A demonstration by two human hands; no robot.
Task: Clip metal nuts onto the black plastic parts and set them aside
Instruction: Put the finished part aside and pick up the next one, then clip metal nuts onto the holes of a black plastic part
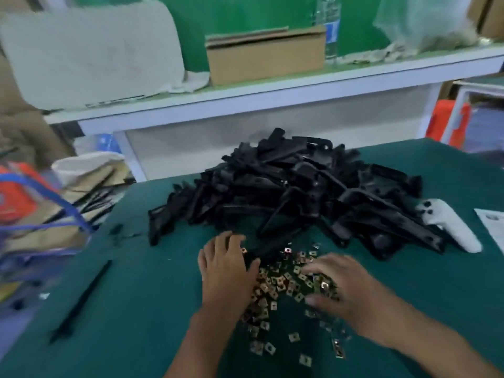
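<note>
**Hands in the nut pile**

Both hands are lying spread, fingers loosely extended, holding nothing: left hand [227, 264] and right hand [345, 289] flanking small, square, brassy metal nuts [278, 289] scattered on green felt table [152, 296]. Matte, angular black plastic parts [294, 186] are heaping just behind.

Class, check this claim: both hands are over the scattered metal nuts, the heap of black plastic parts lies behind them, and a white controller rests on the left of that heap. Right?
Not quite. The head view shows the white controller on the right of the heap of black plastic parts, not the left. The rest holds: the left hand and right hand are over the metal nuts, with the heap behind them.
</note>
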